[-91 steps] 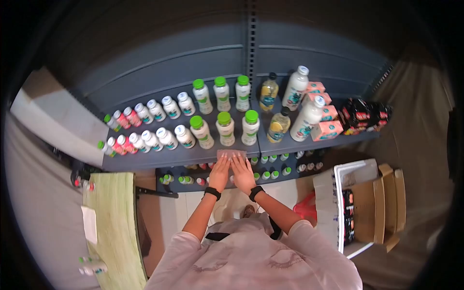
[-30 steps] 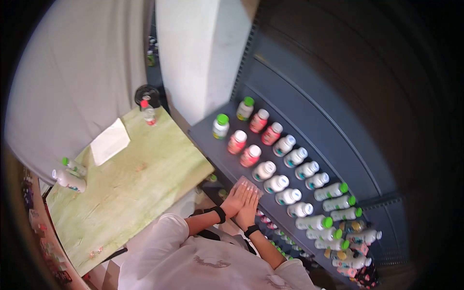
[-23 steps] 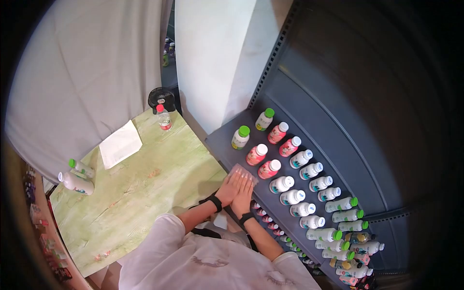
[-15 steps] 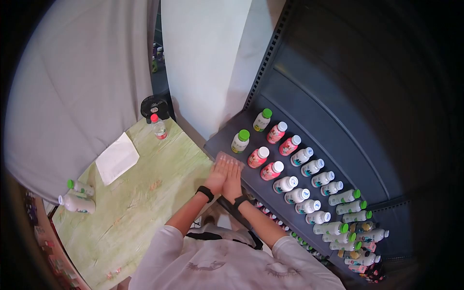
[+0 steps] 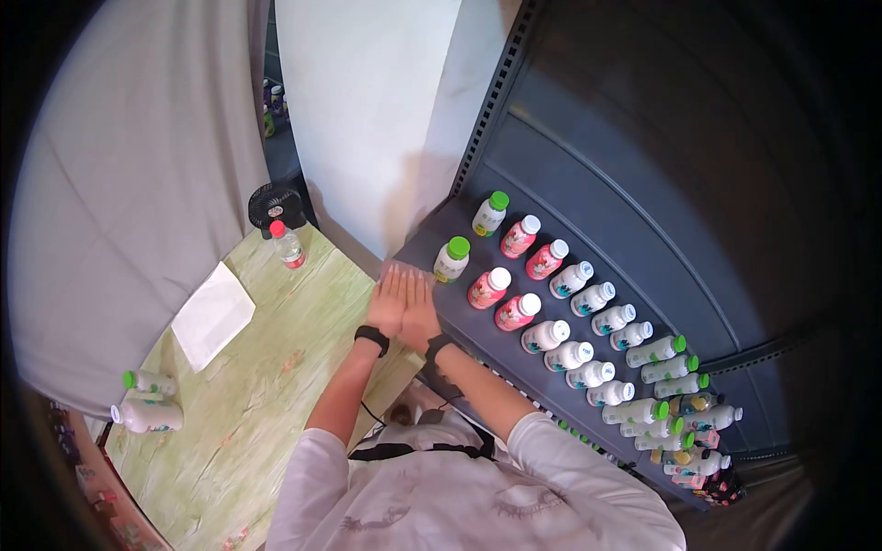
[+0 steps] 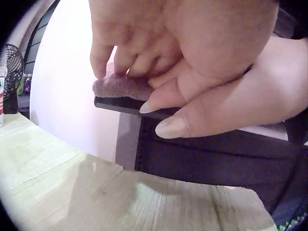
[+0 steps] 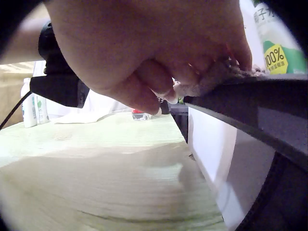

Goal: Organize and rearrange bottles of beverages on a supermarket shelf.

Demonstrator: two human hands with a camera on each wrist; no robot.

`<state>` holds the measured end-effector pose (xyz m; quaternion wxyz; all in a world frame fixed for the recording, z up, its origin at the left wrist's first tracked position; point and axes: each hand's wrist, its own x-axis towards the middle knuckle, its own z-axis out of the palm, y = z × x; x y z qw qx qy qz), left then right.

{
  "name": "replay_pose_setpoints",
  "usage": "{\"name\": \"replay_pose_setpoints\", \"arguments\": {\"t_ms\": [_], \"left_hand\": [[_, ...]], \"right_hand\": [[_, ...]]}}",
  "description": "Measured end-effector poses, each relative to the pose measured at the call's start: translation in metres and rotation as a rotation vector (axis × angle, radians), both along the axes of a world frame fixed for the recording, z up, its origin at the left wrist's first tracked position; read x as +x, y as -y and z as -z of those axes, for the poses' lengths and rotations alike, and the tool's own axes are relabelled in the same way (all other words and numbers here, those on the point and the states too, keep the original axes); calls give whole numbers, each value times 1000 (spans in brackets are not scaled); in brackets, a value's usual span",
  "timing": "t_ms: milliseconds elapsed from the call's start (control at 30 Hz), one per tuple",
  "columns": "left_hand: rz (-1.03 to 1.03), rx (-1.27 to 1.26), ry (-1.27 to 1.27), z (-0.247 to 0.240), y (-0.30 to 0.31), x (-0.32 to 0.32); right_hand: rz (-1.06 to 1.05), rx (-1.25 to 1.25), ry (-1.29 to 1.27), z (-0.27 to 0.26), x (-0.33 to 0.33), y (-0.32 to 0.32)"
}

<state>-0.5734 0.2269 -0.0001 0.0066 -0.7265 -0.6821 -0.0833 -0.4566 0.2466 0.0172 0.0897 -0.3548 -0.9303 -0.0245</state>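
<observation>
Fingers straight, my left hand (image 5: 388, 308) and right hand (image 5: 419, 317) lie side by side on a folded, dusty-pink cloth (image 6: 122, 87), pressing it onto the front edge of the grey shelf (image 5: 457, 301) near its left end. In the left wrist view, fingertips reach over the cloth while the thumbs stay below, by the shelf's lip. A green-capped white bottle (image 5: 450, 264) stands just right of the fingertips. Beyond it come pink bottles (image 5: 487, 290) and white bottles (image 5: 546, 337), in two rows.
A pale green wood-grain table (image 5: 276, 367) adjoins the shelf's left end, below its level. On it are a white paper (image 5: 213, 317), a red-capped bottle (image 5: 289, 250), a black fan (image 5: 275, 209) and two white bottles at the left. A white column (image 5: 367, 119) rises behind.
Both hands have slid the cloth leftward along the shelf's front edge, from the middle past the white and pink bottles to the left end. The head view has turned left. The bottles kept their places.
</observation>
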Motion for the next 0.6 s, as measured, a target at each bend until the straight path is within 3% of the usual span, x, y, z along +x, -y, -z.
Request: {"name": "replay_pose_setpoints", "arguments": {"t_ms": [133,600], "left_hand": [[-20,-46,69,1,-7,-11],[-73,1,96,1,-11,-8]], "right_hand": [[-4,-142,-28,-3,-10,-9],[-29,-129,-72,5,-10,-14]]}}
